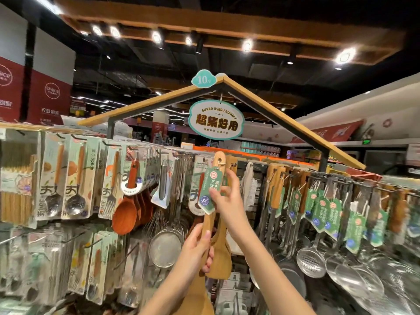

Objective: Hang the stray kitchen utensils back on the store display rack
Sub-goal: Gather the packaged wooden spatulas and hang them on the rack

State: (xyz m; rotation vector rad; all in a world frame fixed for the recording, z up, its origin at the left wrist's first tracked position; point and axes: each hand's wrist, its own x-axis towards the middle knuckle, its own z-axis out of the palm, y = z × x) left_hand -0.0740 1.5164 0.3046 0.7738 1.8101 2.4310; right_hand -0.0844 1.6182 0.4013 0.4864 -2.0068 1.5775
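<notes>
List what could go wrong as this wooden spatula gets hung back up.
1. The green tag hangs by the hole at the top of the spatula and could snag on the hook or cover the hole.
2. The left hand seems to hold more than one wooden utensil low down; one could slip while the right hand works near the tag.
3. The rack is crowded, so neighbouring utensils may get knocked.

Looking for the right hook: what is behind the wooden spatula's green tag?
Behind the green tag runs the wooden spatula, and a packaged utensil card on the rack. The right hand covers its right edge; the hook there is hidden.
</notes>
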